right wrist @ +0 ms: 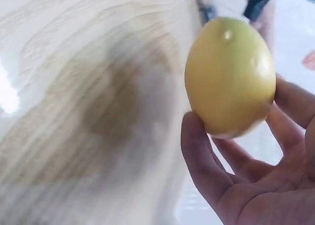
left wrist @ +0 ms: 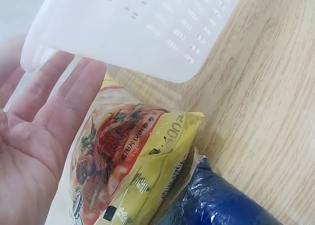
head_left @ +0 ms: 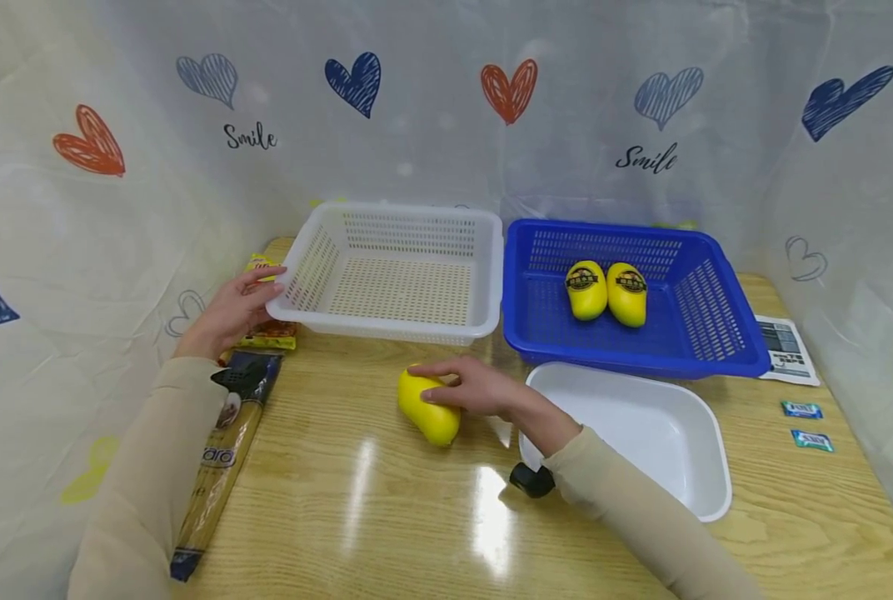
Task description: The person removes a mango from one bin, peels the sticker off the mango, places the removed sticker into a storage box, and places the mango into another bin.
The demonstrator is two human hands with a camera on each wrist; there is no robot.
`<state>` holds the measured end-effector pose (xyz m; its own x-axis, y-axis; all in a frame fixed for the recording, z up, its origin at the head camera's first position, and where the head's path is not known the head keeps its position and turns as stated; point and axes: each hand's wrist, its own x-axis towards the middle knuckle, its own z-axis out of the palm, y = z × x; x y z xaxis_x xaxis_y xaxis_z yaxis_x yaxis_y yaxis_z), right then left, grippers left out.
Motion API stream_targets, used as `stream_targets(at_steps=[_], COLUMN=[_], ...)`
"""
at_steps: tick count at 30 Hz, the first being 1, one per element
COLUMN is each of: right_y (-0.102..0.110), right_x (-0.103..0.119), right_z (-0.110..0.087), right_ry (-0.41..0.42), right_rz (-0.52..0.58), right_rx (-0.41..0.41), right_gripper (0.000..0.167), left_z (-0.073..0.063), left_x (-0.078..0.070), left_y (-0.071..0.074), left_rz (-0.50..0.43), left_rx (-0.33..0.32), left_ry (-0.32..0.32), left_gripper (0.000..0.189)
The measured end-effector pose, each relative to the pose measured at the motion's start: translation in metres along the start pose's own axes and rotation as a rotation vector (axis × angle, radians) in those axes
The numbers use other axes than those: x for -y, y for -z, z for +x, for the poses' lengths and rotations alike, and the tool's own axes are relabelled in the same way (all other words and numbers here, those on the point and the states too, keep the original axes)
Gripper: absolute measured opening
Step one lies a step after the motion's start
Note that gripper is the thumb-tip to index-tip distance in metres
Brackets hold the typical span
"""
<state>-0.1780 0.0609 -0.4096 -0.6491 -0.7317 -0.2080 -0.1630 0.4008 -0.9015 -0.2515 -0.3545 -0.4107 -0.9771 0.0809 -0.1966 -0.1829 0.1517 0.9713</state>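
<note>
My left hand (head_left: 239, 307) touches the rim of a white perforated basket (head_left: 386, 323) at its left end. In the left wrist view its fingers are mostly straight, and the rim hides the fingertips. My right hand (head_left: 480, 385) holds a yellow mango (head_left: 435, 421) over the middle of the table. In the right wrist view, thumb and fingers grip the mango (right wrist: 230, 77) around its lower end, and a shadow lies on the wood beside it. Two more mangoes (head_left: 586, 304) with dark labels lie side by side inside a blue perforated basket (head_left: 559, 346).
A white tray (head_left: 705, 417) stands in front of the blue basket, partly under my right forearm, beside a small black object (head_left: 532, 481). At left lie a yellow food packet (head_left: 274, 336) and a long spaghetti pack (head_left: 217, 471). Two small wrapped sweets (head_left: 812, 440) lie far right.
</note>
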Motion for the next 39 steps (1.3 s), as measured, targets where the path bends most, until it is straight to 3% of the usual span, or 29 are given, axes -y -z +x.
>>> stream_targets(at_steps=[4,9,13,18,25,31,39], right_y=[0.008,0.024,0.045,0.073,0.099,0.110,0.121], right_x=[0.015,0.031,0.040,0.047,0.046,0.036,0.028], right_z=[-0.012,-0.027,-0.034,-0.033,0.000,0.040,0.086], right_ry=[0.010,0.027,0.043,0.048,0.012,-0.077,-0.165], right_rz=[0.055,0.134,0.188,0.249,0.304,0.342,0.297], right_rx=[0.053,0.041,-0.024,-0.174,-0.377,-0.484,-0.596], right_gripper=[0.045,0.047,0.047,0.047,0.049,0.051,0.050], left_z=[-0.001,-0.003,-0.003,-0.005,-0.011,-0.012,-0.009], left_x=[0.001,0.003,0.006,0.008,0.005,-0.003,-0.008], left_y=[0.001,0.004,0.006,0.006,0.003,-0.002,-0.005], left_rz=[0.016,0.002,-0.018,-0.044,-0.112,-0.106,-0.099], left_rx=[-0.002,0.009,0.026,0.027,0.059,0.076,0.052], left_ry=[-0.004,0.002,-0.001,-0.018,-0.057,-0.071,-0.047], left_gripper=[0.057,0.056,0.055,0.054,0.049,0.050,0.050])
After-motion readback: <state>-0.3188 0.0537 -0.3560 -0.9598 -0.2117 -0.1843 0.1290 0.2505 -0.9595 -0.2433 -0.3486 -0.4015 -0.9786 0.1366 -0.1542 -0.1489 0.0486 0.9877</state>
